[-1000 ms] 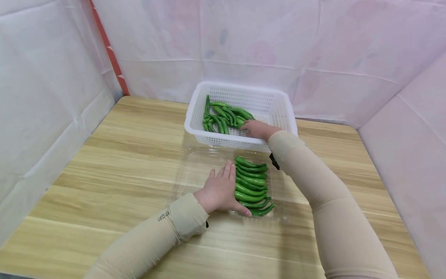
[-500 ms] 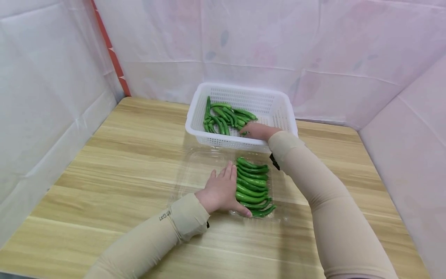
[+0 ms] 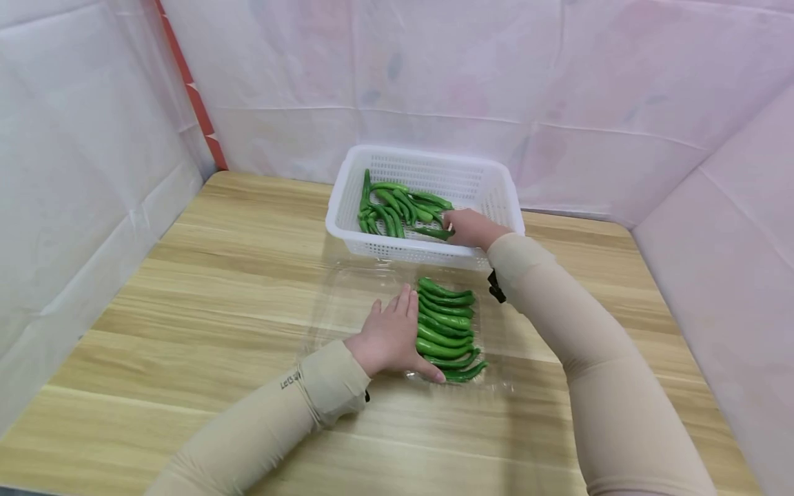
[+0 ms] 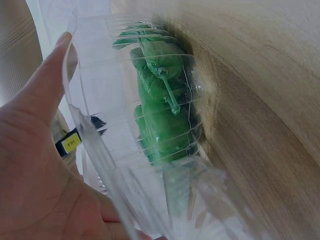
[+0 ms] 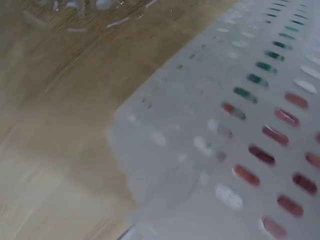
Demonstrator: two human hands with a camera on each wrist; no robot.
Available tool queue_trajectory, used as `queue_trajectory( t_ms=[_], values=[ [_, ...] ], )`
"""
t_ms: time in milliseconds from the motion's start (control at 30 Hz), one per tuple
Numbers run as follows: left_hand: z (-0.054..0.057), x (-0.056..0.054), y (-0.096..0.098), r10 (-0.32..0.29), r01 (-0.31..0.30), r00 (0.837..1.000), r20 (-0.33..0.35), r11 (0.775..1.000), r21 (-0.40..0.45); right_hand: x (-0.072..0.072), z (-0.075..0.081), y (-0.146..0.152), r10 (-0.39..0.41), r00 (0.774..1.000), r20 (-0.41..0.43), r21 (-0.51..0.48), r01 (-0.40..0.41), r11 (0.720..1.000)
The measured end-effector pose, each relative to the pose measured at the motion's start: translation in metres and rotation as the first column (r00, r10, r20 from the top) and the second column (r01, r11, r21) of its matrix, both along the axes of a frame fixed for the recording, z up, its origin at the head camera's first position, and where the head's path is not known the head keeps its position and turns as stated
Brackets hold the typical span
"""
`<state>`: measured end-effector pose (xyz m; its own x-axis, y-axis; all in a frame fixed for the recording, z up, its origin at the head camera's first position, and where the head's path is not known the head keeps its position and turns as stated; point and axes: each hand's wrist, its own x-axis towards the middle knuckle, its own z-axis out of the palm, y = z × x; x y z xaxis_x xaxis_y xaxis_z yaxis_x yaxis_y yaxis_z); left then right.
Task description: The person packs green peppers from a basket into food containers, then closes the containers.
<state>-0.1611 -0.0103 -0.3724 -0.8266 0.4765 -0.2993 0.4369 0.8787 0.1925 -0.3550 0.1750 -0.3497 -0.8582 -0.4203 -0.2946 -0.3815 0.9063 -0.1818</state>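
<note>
My left hand (image 3: 392, 339) lies with straight fingers and spread thumb along the hinge side of a clear plastic clamshell box (image 3: 356, 296). Inside the box, several green chili peppers (image 3: 446, 324) lie side by side in a column. The left wrist view has the hand (image 4: 45, 165) against the box's rim, with pepper stem ends (image 4: 162, 100) behind the clear wall. Over in the white basket (image 3: 403, 253), my right hand (image 3: 474, 229) pinches one green chili pepper (image 3: 433, 233) near its end. In the right wrist view, the basket's slotted wall (image 5: 200, 145) hides most of that hand.
A loose pile of green chili peppers (image 3: 397, 207) fills the basket's left half. Basket and box stand on a wooden table (image 3: 217, 310), the basket behind. White cloth walls (image 3: 434, 69) enclose the table at back and sides.
My right hand has shifted slightly right inside the basket, and a pepper now shows drawn apart from the pile in its fingers. The left hand stays on the box.
</note>
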Motion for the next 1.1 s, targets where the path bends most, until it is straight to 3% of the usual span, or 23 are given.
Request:
queue_trajectory(
  t_ms=[167, 367, 433, 567, 633, 700, 933, 1100],
  values=[
    [0.000, 0.000, 0.000, 0.004, -0.004, 1.000, -0.004, 1.000, 0.010, 0.009, 0.010, 0.009, -0.038, 0.999, 0.032, -0.077, 0.040, 0.996],
    [0.000, 0.001, 0.000, 0.007, -0.008, 1.000, 0.018, 1.000, 0.024, 0.030, 0.017, 0.026, -0.093, 0.993, -0.066, -0.250, 0.074, 0.965],
    [0.001, 0.001, 0.000, 0.010, -0.010, 1.000, 0.027, 1.000, 0.024, 0.039, 0.018, 0.034, -0.122, 0.988, -0.092, -0.322, 0.087, 0.943],
    [0.001, 0.001, 0.000, 0.010, -0.011, 0.999, 0.038, 1.000, 0.023, 0.063, 0.021, 0.048, -0.175, 0.981, -0.084, -0.489, 0.113, 0.865],
    [0.001, 0.002, 0.000, 0.009, -0.010, 0.999, 0.041, 1.000, 0.024, 0.077, 0.021, 0.053, -0.183, 0.979, -0.092, -0.557, 0.102, 0.825],
    [0.001, 0.002, 0.000, 0.008, -0.009, 0.999, 0.043, 1.000, 0.025, 0.090, 0.019, 0.056, -0.179, 0.976, -0.123, -0.588, 0.074, 0.806],
    [0.004, 0.003, -0.001, 0.005, -0.007, 0.999, 0.038, 0.999, 0.047, 0.126, 0.003, 0.062, -0.075, 0.969, -0.237, -0.579, -0.079, 0.812],
    [0.007, 0.003, -0.002, 0.010, -0.013, 0.999, 0.041, 0.998, 0.062, 0.132, -0.011, 0.060, 0.005, 0.937, -0.349, -0.453, -0.174, 0.874]
  ],
)
